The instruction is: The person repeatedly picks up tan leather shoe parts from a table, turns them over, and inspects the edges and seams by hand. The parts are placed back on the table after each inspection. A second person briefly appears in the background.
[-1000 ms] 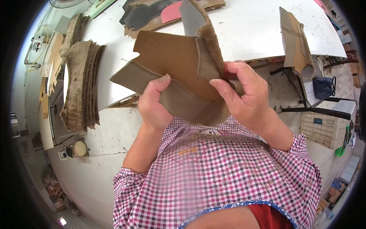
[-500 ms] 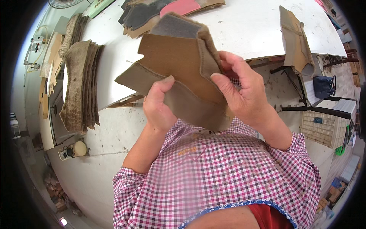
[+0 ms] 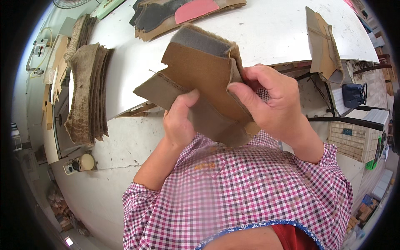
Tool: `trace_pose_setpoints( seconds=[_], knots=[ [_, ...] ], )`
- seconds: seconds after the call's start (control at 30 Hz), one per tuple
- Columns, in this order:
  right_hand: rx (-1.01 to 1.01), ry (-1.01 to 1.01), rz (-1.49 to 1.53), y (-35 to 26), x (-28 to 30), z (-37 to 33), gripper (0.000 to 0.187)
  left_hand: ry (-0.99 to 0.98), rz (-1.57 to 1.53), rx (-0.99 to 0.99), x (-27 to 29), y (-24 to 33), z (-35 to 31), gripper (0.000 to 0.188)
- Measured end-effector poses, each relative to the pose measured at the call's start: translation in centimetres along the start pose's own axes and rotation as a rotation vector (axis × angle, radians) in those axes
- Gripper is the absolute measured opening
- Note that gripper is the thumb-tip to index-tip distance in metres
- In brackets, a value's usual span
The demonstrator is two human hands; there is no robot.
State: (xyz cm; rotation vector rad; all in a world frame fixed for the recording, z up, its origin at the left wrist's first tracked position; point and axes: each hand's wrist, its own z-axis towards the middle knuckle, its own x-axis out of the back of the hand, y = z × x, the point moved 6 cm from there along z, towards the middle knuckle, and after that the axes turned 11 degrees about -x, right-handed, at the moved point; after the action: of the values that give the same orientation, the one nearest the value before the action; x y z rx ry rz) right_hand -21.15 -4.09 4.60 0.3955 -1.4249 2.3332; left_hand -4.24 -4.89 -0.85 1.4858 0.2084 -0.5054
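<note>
In front of my chest I hold a stitched fabric piece (image 3: 200,79), brown with grey-brown panels, a grey band at its far end and a fuzzy pile along its edge. My left hand (image 3: 181,118) grips the near-left side, thumb on top and fingers hidden underneath. On the right edge, my right hand (image 3: 271,98) pinches a raised, sewn flap between thumb and fingers. The piece is tilted above the near edge of the white table (image 3: 266,33).
A stack of fuzzy brown pieces (image 3: 85,93) lies at the table's left end. Farther back are grey and pink cut pieces (image 3: 166,16). A similar sewn piece (image 3: 324,46) overhangs the right edge, near a dark bag (image 3: 354,95) and a cream crate (image 3: 352,139).
The fabric piece has shifted slightly right and nearer, and its far end has tipped. My right hand has moved a little right and down, folding the right edge up more.
</note>
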Motion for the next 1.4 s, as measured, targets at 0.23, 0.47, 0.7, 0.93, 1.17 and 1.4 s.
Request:
trace_pose_setpoints(
  seconds=[0.23,0.47,0.7,0.93,1.17,1.4],
  knots=[
    [-0.138,-0.056,0.288,1.4,0.0,-0.3,0.012,0.0,-0.073,0.1,0.3,-1.2,0.1,0.04],
    [-0.094,0.028,0.126,0.5,0.5,0.1,0.019,0.0,-0.042,0.145,0.4,-1.9,0.0,0.04],
    [0.063,0.024,0.124,0.1,0.9,0.4,0.026,-0.012,-0.022,0.213,-0.1,-2.6,-0.1,0.04],
    [-0.024,-0.148,0.198,1.9,0.8,1.5,0.031,-0.004,-0.006,0.186,-0.4,-2.1,0.4,0.038],
    [-0.056,-0.09,-0.049,2.3,1.4,3.1,0.039,0.013,-0.02,0.255,-0.3,-2.2,2.0,0.038],
    [-0.363,0.035,0.482,6.1,2.3,6.1,0.036,-0.203,-0.552,0.069,-0.7,-1.5,4.1,0.041]
  ],
)
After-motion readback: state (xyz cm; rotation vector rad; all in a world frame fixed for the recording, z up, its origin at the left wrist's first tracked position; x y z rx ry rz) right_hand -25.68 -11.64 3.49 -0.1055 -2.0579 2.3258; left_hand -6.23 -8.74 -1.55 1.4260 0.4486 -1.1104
